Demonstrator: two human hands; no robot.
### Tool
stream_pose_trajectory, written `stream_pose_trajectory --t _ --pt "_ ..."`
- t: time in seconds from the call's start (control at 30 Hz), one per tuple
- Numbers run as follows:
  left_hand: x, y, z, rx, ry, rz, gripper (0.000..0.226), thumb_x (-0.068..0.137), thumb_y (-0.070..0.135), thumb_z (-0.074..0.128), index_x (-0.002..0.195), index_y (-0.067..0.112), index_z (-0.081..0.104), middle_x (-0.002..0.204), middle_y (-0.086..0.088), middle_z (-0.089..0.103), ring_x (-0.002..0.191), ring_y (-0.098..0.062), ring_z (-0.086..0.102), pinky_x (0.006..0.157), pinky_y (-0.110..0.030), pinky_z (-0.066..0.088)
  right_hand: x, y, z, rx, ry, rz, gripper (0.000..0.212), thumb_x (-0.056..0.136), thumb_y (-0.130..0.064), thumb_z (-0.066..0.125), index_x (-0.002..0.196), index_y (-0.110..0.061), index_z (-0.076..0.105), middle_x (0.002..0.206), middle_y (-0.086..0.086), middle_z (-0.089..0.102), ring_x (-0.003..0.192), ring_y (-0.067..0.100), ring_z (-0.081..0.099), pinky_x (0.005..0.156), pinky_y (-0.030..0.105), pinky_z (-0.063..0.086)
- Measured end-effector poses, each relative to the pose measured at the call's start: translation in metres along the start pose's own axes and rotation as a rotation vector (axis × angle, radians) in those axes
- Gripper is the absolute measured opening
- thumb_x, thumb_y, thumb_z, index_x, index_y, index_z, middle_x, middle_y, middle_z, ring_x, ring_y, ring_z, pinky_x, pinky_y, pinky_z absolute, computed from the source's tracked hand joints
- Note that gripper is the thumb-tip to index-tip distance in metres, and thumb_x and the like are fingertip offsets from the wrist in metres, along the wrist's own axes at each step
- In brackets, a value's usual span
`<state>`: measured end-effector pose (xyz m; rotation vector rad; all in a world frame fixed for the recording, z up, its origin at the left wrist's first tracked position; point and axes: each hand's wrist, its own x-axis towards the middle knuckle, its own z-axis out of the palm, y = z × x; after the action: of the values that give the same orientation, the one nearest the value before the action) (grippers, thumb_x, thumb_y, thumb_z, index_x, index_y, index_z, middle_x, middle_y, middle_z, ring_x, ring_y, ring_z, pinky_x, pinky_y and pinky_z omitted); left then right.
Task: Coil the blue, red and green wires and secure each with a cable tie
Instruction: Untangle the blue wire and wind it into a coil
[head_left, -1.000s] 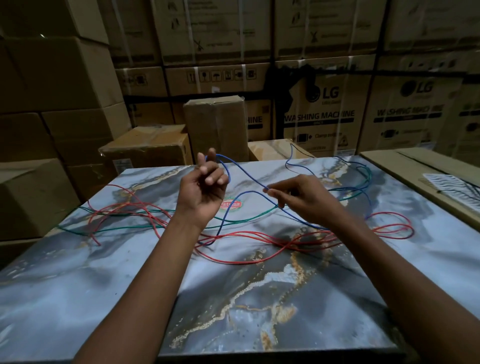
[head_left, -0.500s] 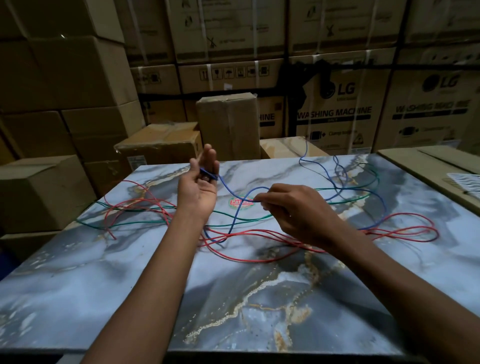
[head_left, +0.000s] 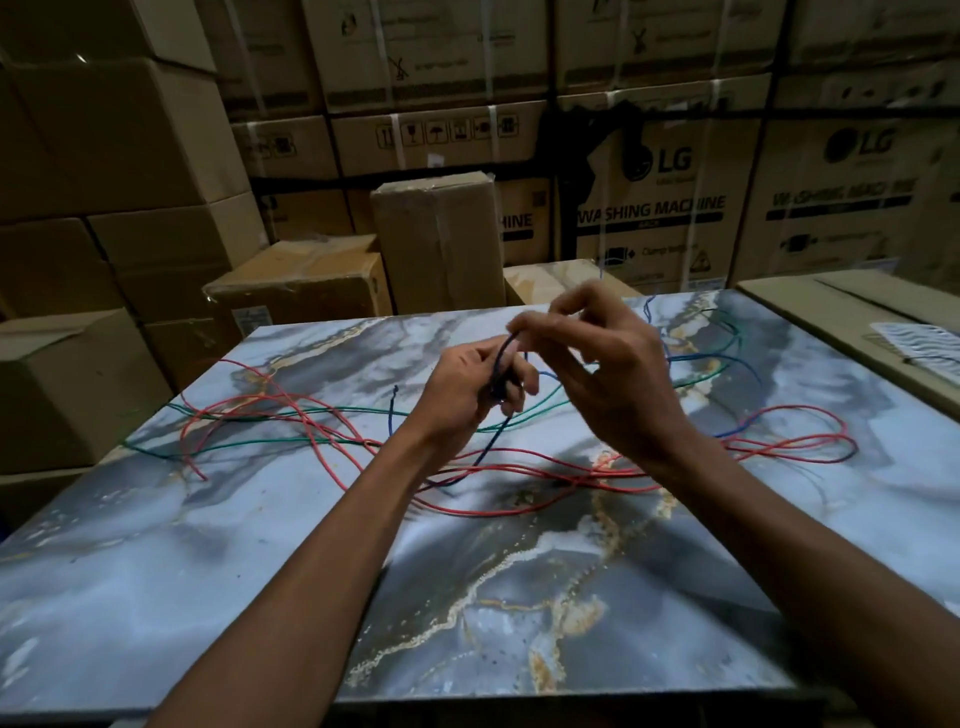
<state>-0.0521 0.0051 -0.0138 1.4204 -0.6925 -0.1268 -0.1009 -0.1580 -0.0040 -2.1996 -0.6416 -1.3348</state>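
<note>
Above the middle of the marble-patterned table (head_left: 208, 545) my left hand (head_left: 467, 395) grips a small loop of the blue wire (head_left: 706, 358), whose free end sticks out to the left. My right hand (head_left: 608, 374) pinches the same blue wire just above the left hand's fingers. The rest of the blue wire trails off to the right rear of the table. The red wire (head_left: 519, 512) lies in loose tangled loops across the table. The green wire (head_left: 291, 441) runs from the left edge towards the right rear, under the red one.
Stacked cardboard boxes (head_left: 431, 244) wall in the table at the back and left. A flat carton (head_left: 831, 312) adjoins the table on the right, with a pale packet (head_left: 919, 345) on it.
My right hand has risen and moved left to meet my left hand, bringing the blue wire over it. The left hand's fingers have curled round the loop.
</note>
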Motion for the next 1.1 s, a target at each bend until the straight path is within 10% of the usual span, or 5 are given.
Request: stream_pose_trajectory --t 0.13,0.63,0.87,1.1 --pt "-0.001 0.001 0.005 -0.18 -0.091 -0.043 0.041 0.105 0.01 0.026 0.102 -0.001 0.065 0.053 0.002 0.035 0.048 -0.012 0.031 0.057 -0.028 0.035 0.005 0.009 -0.007 0.064 0.071 0.127 0.02 0.097 -0.027 0.069 0.113 -0.018 0.078 0.09 0.0 0.061 0.075 0.014 0.059 0.062 0.038 0.05" --pt "-0.005 0.019 -0.002 -0.702 -0.19 -0.162 0.032 0.098 0.026 0.038 0.069 0.017 0.047 0.052 0.008 0.016 0.045 -0.009 0.008 0.046 -0.023 0.017 0.002 0.009 0.002 0.4 -0.045 0.341 0.026 0.103 -0.025 0.06 0.122 -0.014 0.074 0.073 -0.017 0.067 0.056 0.002 0.054 0.055 0.018 0.039" --pt "-0.003 0.018 -0.005 -0.808 -0.186 -0.129 0.034 0.105 0.026 0.03 0.077 0.015 0.046 0.055 0.008 0.016 0.045 -0.009 0.01 0.049 -0.024 0.014 -0.002 0.008 0.008 0.508 -0.139 0.386 0.037 0.101 -0.029 0.062 0.137 -0.02 0.065 0.064 -0.009 0.057 0.052 0.028 0.034 0.046 0.044 0.033" --pt "-0.003 0.016 0.003 -0.814 -0.161 -0.151 0.036 0.108 0.023 0.024 0.078 0.015 0.043 0.048 0.008 0.028 0.038 -0.005 0.031 0.049 -0.021 0.035 -0.001 0.011 0.01 0.682 -0.091 0.505 0.027 0.097 0.001 0.063 0.123 0.006 0.069 0.082 0.003 0.074 0.057 -0.005 0.059 0.059 0.008 0.043"
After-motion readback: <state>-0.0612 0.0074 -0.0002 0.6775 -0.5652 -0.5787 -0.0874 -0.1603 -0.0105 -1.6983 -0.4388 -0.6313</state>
